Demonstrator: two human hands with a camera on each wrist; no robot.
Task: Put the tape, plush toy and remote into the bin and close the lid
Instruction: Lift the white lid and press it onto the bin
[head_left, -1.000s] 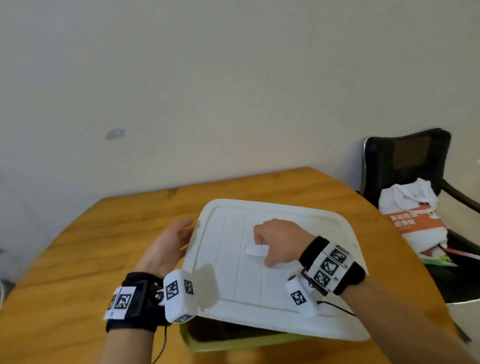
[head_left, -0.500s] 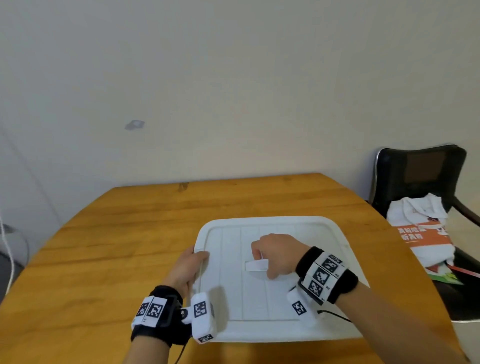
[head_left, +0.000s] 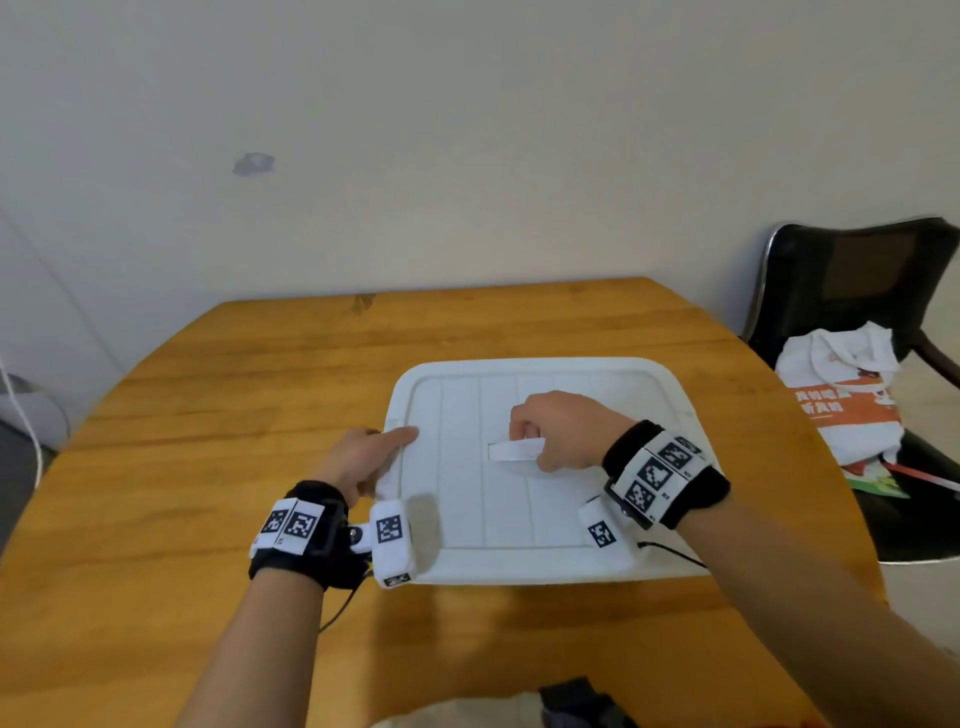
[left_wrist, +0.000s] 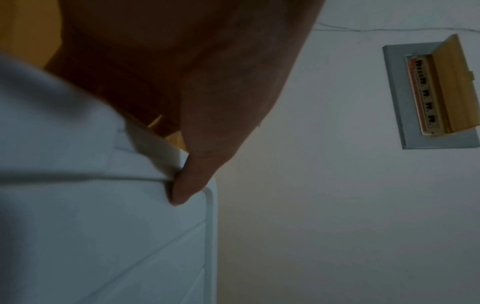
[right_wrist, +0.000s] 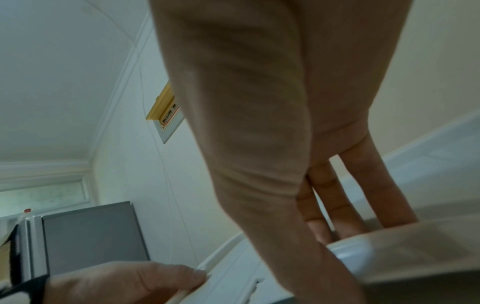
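The white lid lies flat over the bin, which it hides completely. My right hand curls round the white strap handle at the lid's centre; in the right wrist view the fingers hook behind the handle. My left hand holds the lid's left rim, its thumb pressed on top of the lid and the other fingers hidden below the edge. The tape, plush toy and remote are out of sight.
The bin stands on a round wooden table close to a pale wall. A black chair holding a white and orange bag is at the right. A dark object shows at the table's near edge.
The lid has come down from a tilt to lie flat, covering the green bin rim. My left thumb has moved onto the lid's left edge. The right hand has kept the handle.
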